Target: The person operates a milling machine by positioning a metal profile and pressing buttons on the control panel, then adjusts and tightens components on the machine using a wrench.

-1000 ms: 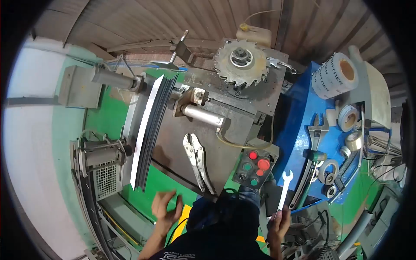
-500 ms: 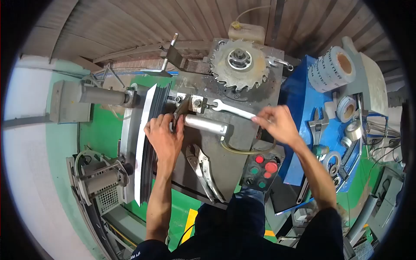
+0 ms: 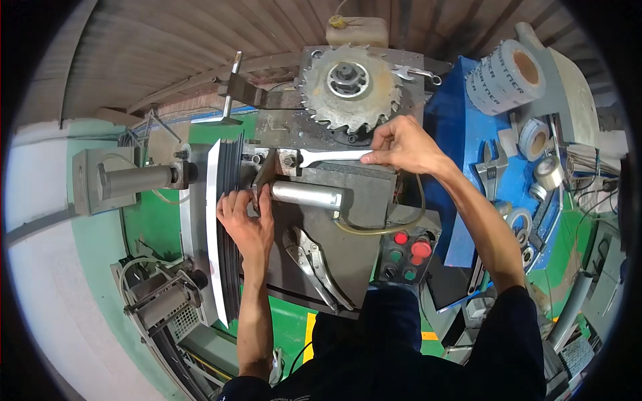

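An open-end wrench [image 3: 334, 156] extends leftward from my right hand [image 3: 404, 148], whose fingers pinch its right end. The jaw of the wrench is at the bolt [image 3: 289, 161] on the clamp block. My left hand [image 3: 246, 220] has its fingers against the lower end of the dark metal plate [image 3: 263, 179], beside the silver cylinder [image 3: 307, 194]. Just left of that hand stand the long black and white profiles [image 3: 224, 234]. Locking pliers [image 3: 317, 271] lie on the metal table [image 3: 354, 250] below the cylinder.
A toothed saw blade [image 3: 351, 89] is mounted behind the wrench. At the right, a blue surface [image 3: 461, 227] holds tape rolls, an adjustable wrench [image 3: 491, 168] and a large printed roll [image 3: 506, 77]. A button box [image 3: 408, 254] stands at the table's right front. A hose curves beside it.
Both hands have come up from the table's front edge to the clamp. The wrench has moved left onto the bolt area, and my left hand has reached the dark plate.
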Demonstrator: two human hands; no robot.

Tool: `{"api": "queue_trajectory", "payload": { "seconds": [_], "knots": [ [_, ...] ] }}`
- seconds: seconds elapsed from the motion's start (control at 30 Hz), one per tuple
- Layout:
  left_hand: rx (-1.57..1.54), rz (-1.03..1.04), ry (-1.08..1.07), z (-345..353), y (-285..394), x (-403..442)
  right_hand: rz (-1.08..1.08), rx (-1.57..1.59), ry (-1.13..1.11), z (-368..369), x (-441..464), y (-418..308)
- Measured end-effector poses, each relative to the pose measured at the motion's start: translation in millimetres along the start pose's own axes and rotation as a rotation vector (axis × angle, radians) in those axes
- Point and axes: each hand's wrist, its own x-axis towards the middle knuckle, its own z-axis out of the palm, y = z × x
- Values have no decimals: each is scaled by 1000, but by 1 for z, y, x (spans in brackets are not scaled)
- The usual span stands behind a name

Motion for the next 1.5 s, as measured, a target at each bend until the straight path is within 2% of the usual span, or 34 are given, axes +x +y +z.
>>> {"api": "queue_trajectory", "payload": {
  "seconds": [0.07, 0.27, 0.37, 0.4, 0.47, 0.53, 0.6, 0.63, 0.67, 0.73, 0.83, 0.9, 0.93, 0.97, 1.0, 1.1, 1.23, 1.33, 1.4, 1.47, 1.5],
  "knots": [
    [-2, -112, -107, -3, -1, -1, 47, 86, -27, -2, 0, -1],
    [-81, -132, -58, 1, -2, -3, 183, 259, 155, 27, -26, -9],
    [-140, -153, -32, 2, 0, -5, 55, 6, 191, 26, -33, -24],
    [-161, -157, -15, 2, 0, -5, 55, 10, 200, 30, -37, -24],
    [-173, -159, -11, 1, -1, -4, -104, -23, 193, 42, -43, -16],
    [-189, -165, 7, 3, 2, -6, -62, 11, 162, 52, -52, -15],
    [-262, -304, -4, 4, 3, -7, -126, 54, 150, 67, -60, -6],
    [-272, -256, 18, 6, -1, -9, -236, 66, 201, 76, -60, 1],
    [-279, -210, 42, 8, -4, -10, -251, 61, 196, 79, -59, 9],
    [-206, -214, -7, 2, -2, -8, -159, 165, 160, 77, -62, 3],
    [42, -87, -88, -10, 4, 0, -75, 100, 120, 56, -54, -1],
    [69, -109, -121, -17, 8, 6, -67, 97, 124, 50, -50, -3],
    [97, -133, -170, -19, 9, 11, -4, 206, 125, 51, -49, -2],
    [112, -98, -126, -16, 7, 12, 60, 318, 125, 52, -48, -1],
    [109, -89, -125, -18, 8, 16, 60, 320, 134, 52, -46, 3],
    [145, -79, -167, -22, 10, 25, 95, 611, 130, 50, -44, 13],
    [149, -51, -208, -24, 6, 28, 84, 761, 233, 51, -45, 14],
    [161, -43, -228, -23, 5, 30, 130, 730, 223, 40, -36, 8],
    [160, -33, -238, -23, 5, 27, 82, 661, 323, 39, -23, 6],
    [154, -70, -281, -25, 8, 29, 124, 541, 557, 40, -17, -6],
    [156, -31, -232, -20, 0, 27, 122, 529, 707, 44, -16, -12]
  ]
}}
